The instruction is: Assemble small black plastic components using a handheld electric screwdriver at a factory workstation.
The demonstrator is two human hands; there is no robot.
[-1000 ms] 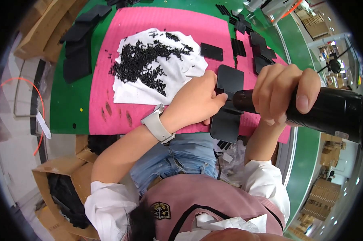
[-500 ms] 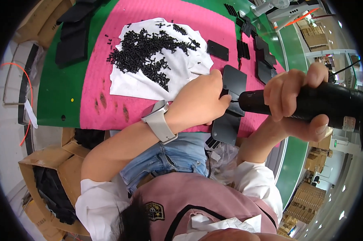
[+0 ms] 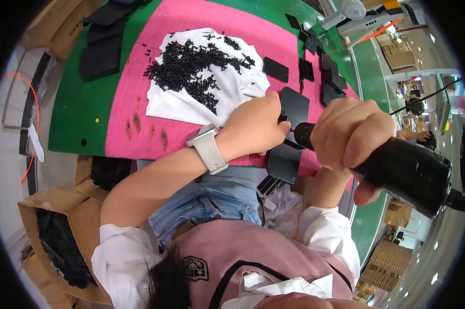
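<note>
My right hand [image 3: 351, 131] is wrapped around a black electric screwdriver [image 3: 410, 172], held nearly level with its nose pointing left. The screwdriver's tip meets a small black part [image 3: 282, 119] between the thumb and forefinger of my left hand [image 3: 255, 123]. My fingers hide most of that part, so its exact kind is unclear. Under and beside the left hand are dark flat plates [image 3: 295, 103], with another plate [image 3: 284, 164] nearer to me. Left of the hand, a heap of black screws [image 3: 183, 67] lies on a white cloth [image 3: 165, 105].
A pink mat [image 3: 122, 123] covers part of the green table [image 3: 75, 121]. Black panels [image 3: 99, 59] stand at the far left, and more black pieces [image 3: 331, 77] lie on the right. An open carton [image 3: 52, 203] with black parts sits at lower left. A small fan [image 3: 352, 9] stands at the back.
The screwdriver's rear end has swung downward, and my right hand has shifted left, closer to the left hand. My left hand keeps its pinch, nearly in place.
</note>
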